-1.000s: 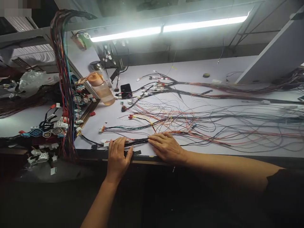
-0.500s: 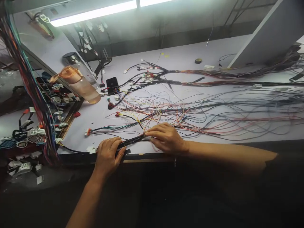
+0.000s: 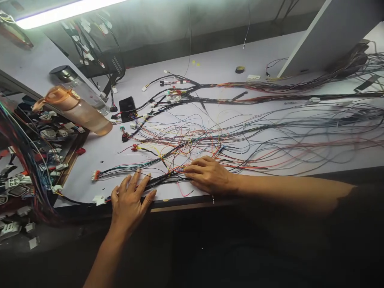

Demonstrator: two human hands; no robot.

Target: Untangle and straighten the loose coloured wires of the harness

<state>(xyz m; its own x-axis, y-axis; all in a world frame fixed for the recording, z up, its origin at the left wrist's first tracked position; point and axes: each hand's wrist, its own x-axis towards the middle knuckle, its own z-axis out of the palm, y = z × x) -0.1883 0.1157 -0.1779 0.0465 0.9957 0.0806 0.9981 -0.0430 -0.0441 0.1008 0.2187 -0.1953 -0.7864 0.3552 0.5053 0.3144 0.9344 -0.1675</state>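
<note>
A black wire bundle (image 3: 163, 181) lies flat along the table (image 3: 114, 150) edge at 6 o'clock, under the spread, released left hand (image 3: 129, 199) and flat, unclenched right hand (image 3: 210, 175), bare tabletop at 10 o'clock.

The table (image 3: 228, 68) has a smooth, matt, pale top, perhaps laminate or paper. The wires (image 3: 240, 144) on it wear thin glossy plastic coats in many colours, and the dark bundle (image 3: 163, 181) under both hands looks wrapped in matt black tape. The bottle (image 3: 81, 112) is clear, glossy orange-tinted plastic. The plugs (image 3: 97, 199) are white moulded plastic.
</note>
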